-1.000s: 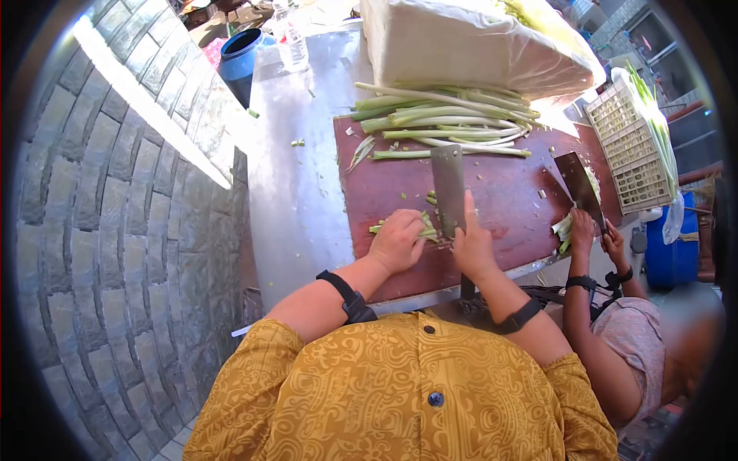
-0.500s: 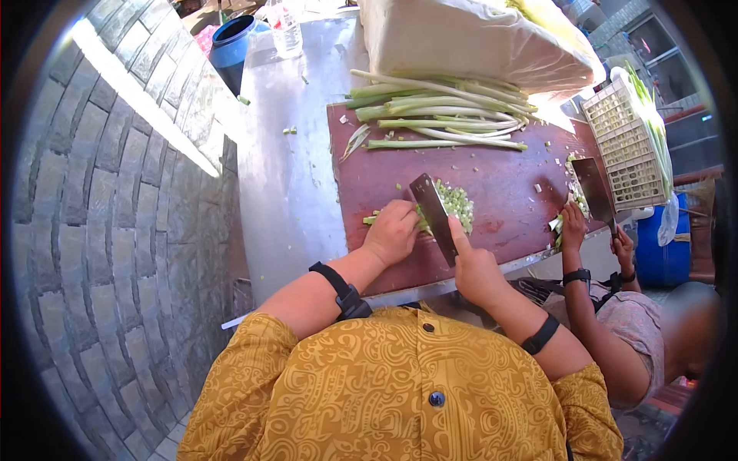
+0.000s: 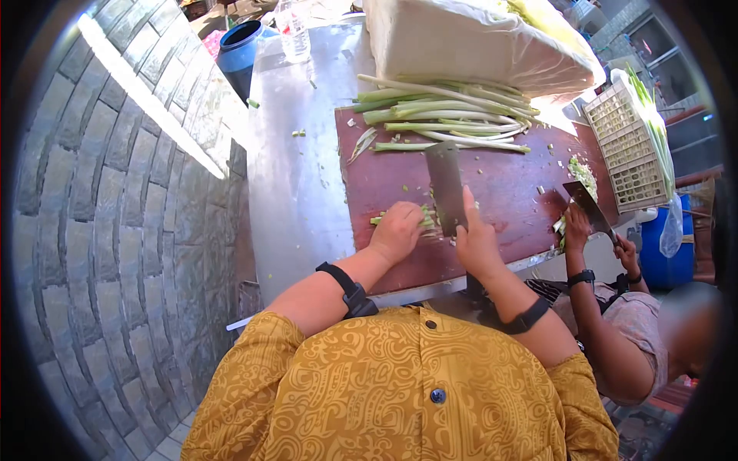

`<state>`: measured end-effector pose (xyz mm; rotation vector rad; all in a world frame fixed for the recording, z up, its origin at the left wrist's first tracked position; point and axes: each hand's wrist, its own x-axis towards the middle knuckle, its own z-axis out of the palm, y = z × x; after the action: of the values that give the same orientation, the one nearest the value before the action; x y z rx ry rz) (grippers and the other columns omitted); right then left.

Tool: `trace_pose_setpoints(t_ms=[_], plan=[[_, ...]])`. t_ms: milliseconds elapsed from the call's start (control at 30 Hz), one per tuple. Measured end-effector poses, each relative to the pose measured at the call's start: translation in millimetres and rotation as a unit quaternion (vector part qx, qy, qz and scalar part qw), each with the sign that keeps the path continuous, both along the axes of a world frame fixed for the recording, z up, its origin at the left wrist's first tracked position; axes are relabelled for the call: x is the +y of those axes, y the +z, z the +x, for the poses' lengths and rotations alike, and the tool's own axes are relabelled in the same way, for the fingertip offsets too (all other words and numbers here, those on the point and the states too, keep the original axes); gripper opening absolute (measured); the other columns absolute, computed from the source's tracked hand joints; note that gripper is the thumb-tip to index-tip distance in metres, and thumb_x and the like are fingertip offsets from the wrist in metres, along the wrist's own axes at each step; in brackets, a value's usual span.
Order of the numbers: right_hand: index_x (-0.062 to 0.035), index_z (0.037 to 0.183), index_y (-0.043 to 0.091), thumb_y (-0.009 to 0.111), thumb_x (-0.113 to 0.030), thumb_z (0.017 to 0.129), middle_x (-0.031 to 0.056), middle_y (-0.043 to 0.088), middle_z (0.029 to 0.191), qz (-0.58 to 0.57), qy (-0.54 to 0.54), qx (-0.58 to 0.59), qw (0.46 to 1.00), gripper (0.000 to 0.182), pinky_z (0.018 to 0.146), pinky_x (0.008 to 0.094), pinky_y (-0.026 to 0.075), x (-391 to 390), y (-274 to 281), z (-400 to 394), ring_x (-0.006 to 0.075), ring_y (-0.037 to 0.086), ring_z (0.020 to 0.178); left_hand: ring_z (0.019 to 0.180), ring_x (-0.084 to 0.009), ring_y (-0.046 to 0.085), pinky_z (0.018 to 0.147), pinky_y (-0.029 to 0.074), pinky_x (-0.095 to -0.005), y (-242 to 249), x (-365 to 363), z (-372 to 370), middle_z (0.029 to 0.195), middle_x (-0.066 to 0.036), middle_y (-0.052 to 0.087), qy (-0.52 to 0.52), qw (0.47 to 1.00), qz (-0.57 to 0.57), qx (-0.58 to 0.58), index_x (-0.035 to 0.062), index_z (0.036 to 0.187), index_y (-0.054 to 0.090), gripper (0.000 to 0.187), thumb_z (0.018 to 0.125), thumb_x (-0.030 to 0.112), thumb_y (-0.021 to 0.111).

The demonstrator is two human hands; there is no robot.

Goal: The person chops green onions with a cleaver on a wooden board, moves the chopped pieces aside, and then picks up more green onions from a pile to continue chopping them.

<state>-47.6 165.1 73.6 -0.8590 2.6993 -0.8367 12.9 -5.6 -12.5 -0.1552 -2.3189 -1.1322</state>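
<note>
My left hand (image 3: 398,230) has its fingers curled over cut green onion stalks (image 3: 427,218) on the reddish-brown cutting board (image 3: 511,184). A cleaver (image 3: 443,180) is in my right hand (image 3: 480,247), with the index finger stretched along the blade. The blade's broad side faces up, just right of my left fingers. It covers most of the chopped green onion, so that pile is largely hidden. Beyond the blade, whole green onion stalks (image 3: 453,115) lie in a bundle across the back of the board.
At the right a co-worker's hand (image 3: 576,227) holds stalks beside another cleaver (image 3: 590,206). A plastic crate (image 3: 626,173) of green onions stands behind it. A white wrapped block (image 3: 461,46), a bottle (image 3: 294,38) and a blue barrel (image 3: 238,50) are at the back. A brick wall (image 3: 131,230) borders the left.
My cleaver has moved up from beside the left fingers and its blade has turned flatter, covering the chopped pile. My left hand stays on the stalks. The co-worker's cleaver has come closer to their hand.
</note>
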Motion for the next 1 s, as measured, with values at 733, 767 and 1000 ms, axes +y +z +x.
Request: trace_pose_setpoints(t_ms=[733, 767, 1000], plan=[[-0.0109, 0.149, 0.016, 0.051, 0.0, 0.079, 0.025, 0.06, 0.069, 0.033, 0.013, 0.009, 0.999, 0.079, 0.061, 0.0505, 0.047, -15.9, -22.8, 0.8, 0.0444, 0.06, 0.065, 0.089, -0.0318, 0.056, 0.079, 0.047, -0.0396, -0.3, 0.2, -1.8, 0.091, -0.012, 0.06, -0.014, 1.0, -0.006, 0.002, 0.0036, 0.077, 0.055, 0.02, 0.066, 0.002, 0.071], [-0.011, 0.149, 0.016, 0.051, -0.001, 0.08, 0.0253, 0.061, 0.071, 0.009, -0.017, 0.008, 1.0, 0.078, 0.062, 0.0504, 0.047, -13.5, -26.5, -2.0, 0.0448, 0.06, 0.066, 0.089, -0.0318, 0.056, 0.079, 0.047, -0.0397, 1.0, 0.1, -2.2, 0.092, -0.012, 0.059, -0.019, 1.0, -0.005, -0.002, 0.0036, 0.077, 0.054, 0.02, 0.066, 0.002, 0.071], [-0.0106, 0.148, 0.016, 0.051, 0.001, 0.081, 0.0284, 0.062, 0.083, -0.084, -0.023, 0.023, 0.996, 0.077, 0.064, 0.052, 0.046, 13.2, -1.4, 0.5, 0.0475, 0.059, 0.073, 0.091, -0.0316, 0.055, 0.082, 0.046, -0.0402, 4.0, 5.8, -5.8, 0.094, -0.011, 0.059, -0.016, 0.999, -0.017, -0.034, 0.0044, 0.081, 0.054, 0.023, 0.067, 0.004, 0.072]])
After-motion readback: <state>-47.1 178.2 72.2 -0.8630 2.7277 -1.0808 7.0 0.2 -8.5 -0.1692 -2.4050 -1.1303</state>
